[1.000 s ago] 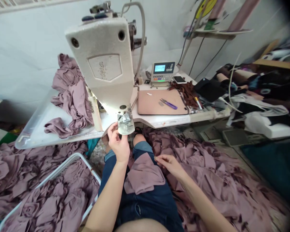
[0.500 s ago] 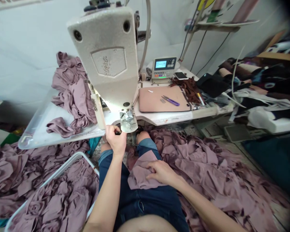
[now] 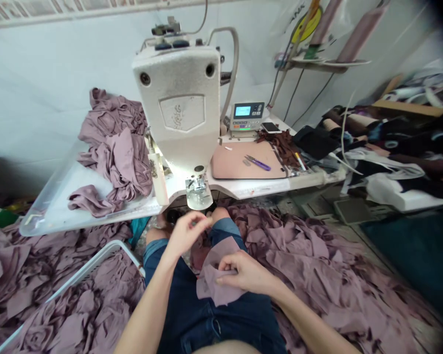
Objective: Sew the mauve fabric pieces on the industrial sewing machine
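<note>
Just below the needle area of the white sewing machine [image 3: 182,123], my left hand [image 3: 186,233] hovers over my lap with thumb and fingertips pinched together. Whatever lies in that pinch is too small to make out. A small mauve fabric piece [image 3: 216,285] rests across my thighs. My right hand [image 3: 243,272] grips it between thumb and curled fingers, and its edges hang loose around them. Between the two hands shows the bent knee in rolled denim shorts.
A mauve fabric pile [image 3: 118,142] sits on the clear extension [image 3: 51,196] at left. Purple thread snips [image 3: 259,162] lie on a tan pad [image 3: 229,169], near a control panel [image 3: 247,116]. A white basket [image 3: 84,273] holds cut pieces; more mauve cloth [image 3: 317,260] covers the floor.
My left hand has come away from beside the machine's needle area, moving right and slightly toward me. My right hand still holds the fabric, lifting it a little. The view has tilted upward.
</note>
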Tool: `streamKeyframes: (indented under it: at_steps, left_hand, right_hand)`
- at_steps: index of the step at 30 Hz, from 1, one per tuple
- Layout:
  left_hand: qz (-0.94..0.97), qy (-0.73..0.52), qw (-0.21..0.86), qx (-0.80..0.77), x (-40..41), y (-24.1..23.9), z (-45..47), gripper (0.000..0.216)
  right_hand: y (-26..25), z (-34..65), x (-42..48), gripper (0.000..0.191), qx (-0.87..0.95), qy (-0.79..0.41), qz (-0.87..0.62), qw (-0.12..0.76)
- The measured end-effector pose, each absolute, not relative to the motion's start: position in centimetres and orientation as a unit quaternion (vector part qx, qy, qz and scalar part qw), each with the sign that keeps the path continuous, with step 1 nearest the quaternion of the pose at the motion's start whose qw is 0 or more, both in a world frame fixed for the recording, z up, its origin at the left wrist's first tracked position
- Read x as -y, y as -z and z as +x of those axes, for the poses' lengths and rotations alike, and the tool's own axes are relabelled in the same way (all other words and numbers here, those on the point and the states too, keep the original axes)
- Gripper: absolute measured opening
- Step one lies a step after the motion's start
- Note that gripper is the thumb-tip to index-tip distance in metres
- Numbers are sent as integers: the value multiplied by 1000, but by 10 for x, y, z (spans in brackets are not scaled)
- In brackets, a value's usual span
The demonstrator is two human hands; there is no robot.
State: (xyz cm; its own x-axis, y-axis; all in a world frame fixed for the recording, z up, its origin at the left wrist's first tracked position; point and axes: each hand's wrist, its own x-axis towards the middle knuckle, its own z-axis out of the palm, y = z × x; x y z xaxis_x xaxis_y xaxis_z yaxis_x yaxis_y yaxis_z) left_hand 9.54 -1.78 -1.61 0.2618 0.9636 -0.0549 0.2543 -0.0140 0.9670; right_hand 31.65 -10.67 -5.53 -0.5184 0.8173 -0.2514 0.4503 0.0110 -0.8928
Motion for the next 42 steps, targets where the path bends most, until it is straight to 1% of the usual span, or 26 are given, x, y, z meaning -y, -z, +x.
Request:
streamKeyframes:
  at_steps: [2, 3, 5, 8, 11, 14, 17, 21, 23, 27, 32, 37, 40, 42]
  left_hand:
    - [634, -209, 636, -387, 43, 23, 93, 28]
    - [634, -162, 670, -351, 55, 25, 91, 29]
    - [628, -137, 687, -339, 71, 25, 85, 36]
    - [642, -193, 637, -380, 76, 8, 73, 41]
    - [678, -253, 559, -404, 67, -20, 64, 36]
    - [676, -294, 522, -430, 58, -40, 60, 30]
    - [671, -330, 489, -450, 53, -49, 59, 30]
    - [725, -359, 406, -425, 49, -56, 58, 23]
    - [735, -371, 383, -418, 46, -58, 59, 25]
    - [700, -395, 382, -457, 37, -57, 63, 27]
    - [589, -458, 428, -510, 18, -56, 72, 27]
    - [590, -508, 378, -500, -2, -53, 79, 24]
    - [586, -525, 355, -504, -14, -50, 82, 29]
    - [584, -522, 363, -505, -19, -50, 84, 33]
  right_hand:
    - [36, 319, 101, 12, 693, -525, -454, 195]
    - [27, 320, 97, 12, 699, -521, -447, 202]
    - [11, 322, 90, 13, 705, -525, -427, 212]
    - [-7, 325, 79, 20, 681, -572, -396, 229]
    - [-21, 324, 68, 28, 653, -596, -386, 262]
    - [-34, 319, 57, 33, 657, -549, -414, 309]
    - [-47, 313, 50, 33, 658, -505, -436, 350]
    - [-61, 306, 47, 34, 687, -436, -437, 384]
    - [-64, 304, 45, 36, 688, -410, -439, 407]
    - [-64, 300, 33, 41, 656, -396, -466, 443]
    - [-54, 299, 9, 45, 591, -444, -492, 460]
    - [-44, 301, -10, 47, 575, -440, -495, 481]
    - [-41, 302, -19, 47, 575, -430, -491, 493]
    - [-40, 302, -23, 47, 579, -424, -490, 496]
